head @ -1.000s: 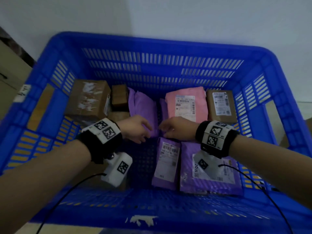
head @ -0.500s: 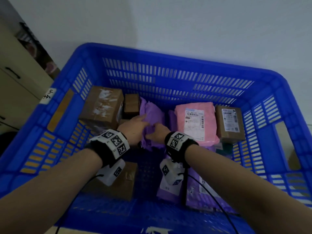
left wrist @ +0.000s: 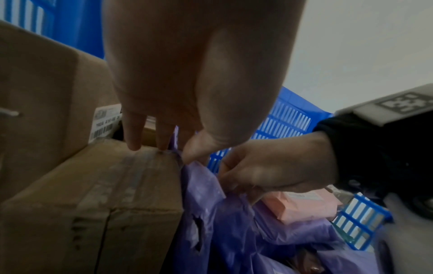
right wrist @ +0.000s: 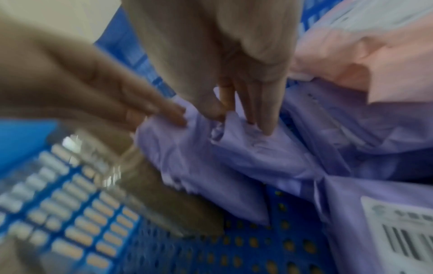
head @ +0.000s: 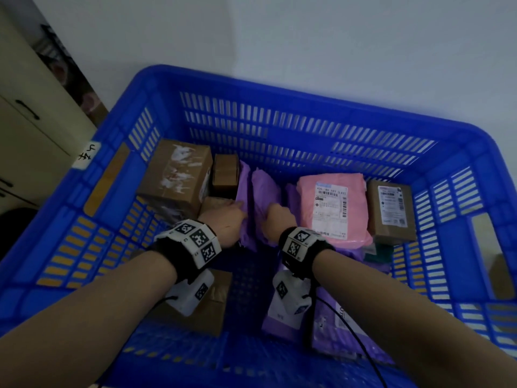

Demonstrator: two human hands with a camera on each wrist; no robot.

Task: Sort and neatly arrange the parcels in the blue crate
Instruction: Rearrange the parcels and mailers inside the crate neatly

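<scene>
The blue crate [head: 279,88] holds several parcels. A crumpled purple mailer bag [head: 263,191] stands on edge at the far middle, between a small brown box [head: 225,175] and a pink mailer [head: 333,205]. My left hand [head: 237,212] pinches the bag's left edge [left wrist: 187,178] between thumb and fingers, against a cardboard box [left wrist: 93,194]. My right hand [head: 272,217] grips the same bag's [right wrist: 234,157] top fold just to the right, its fingers [right wrist: 264,120] pressed into the plastic. The two hands nearly touch.
A large taped cardboard box [head: 179,175] fills the far left corner, and a labelled brown box [head: 391,208] stands at the far right. Flat purple mailers [head: 335,317] and another cardboard box [head: 212,306] lie near me. A cabinet [head: 28,121] stands left of the crate.
Both hands have reached from the crate's middle to its far side and taken hold of the purple mailer bag. The head view has tilted up.
</scene>
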